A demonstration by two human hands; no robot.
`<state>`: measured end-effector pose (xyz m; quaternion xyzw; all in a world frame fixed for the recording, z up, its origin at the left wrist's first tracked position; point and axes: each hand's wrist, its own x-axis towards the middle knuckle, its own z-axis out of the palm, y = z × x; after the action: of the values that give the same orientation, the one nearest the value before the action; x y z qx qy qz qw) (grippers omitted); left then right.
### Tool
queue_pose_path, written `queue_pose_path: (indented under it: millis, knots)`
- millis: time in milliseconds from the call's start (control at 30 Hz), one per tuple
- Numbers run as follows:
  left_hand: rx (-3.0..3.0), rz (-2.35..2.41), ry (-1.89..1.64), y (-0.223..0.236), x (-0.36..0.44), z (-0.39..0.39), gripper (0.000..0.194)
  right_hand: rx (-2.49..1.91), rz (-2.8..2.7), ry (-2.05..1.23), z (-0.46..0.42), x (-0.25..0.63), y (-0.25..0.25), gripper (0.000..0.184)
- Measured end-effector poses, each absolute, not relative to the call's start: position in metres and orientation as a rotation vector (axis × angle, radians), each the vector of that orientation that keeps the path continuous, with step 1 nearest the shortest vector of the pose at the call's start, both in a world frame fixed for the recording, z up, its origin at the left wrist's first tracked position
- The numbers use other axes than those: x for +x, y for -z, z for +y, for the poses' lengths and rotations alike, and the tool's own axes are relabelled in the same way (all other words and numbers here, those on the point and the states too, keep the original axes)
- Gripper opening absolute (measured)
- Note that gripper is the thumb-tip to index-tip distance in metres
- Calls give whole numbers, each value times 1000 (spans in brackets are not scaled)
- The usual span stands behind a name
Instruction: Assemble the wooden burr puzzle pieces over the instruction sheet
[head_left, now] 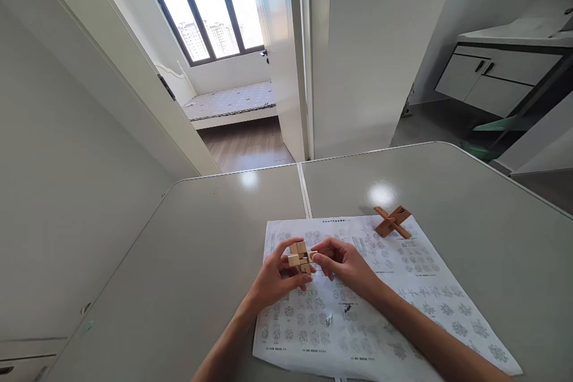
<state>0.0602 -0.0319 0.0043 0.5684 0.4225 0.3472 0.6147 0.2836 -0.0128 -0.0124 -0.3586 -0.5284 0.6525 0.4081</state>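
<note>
A small pale wooden block puzzle is held just above a printed instruction sheet on the grey table. My left hand is closed around its left and lower side. My right hand pinches its right side with fingertips. A darker brown wooden cross puzzle lies on the sheet's far right corner, apart from both hands.
Two tiny dark and pale bits lie on the sheet near my wrists. The table has a seam down the middle and rounded far corners. Beyond it are an open door to a bedroom with a window, a white wall, and cabinets at the right.
</note>
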Motion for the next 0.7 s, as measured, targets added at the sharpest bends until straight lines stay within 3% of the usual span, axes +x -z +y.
queue_pose_path:
  millis: [333,533,700]
  knots:
    - [1373,988,-810,0,60,-31,73,-881,-1336,-1620,-12,281,18,43]
    - [1490,1007,-801,3,58,-30,51,-883,-1344,-1618,-12,280,21,41]
    - [1502,1022,-811,3,58,-28,52,-898,-1365,-1608,-13,280,20,43]
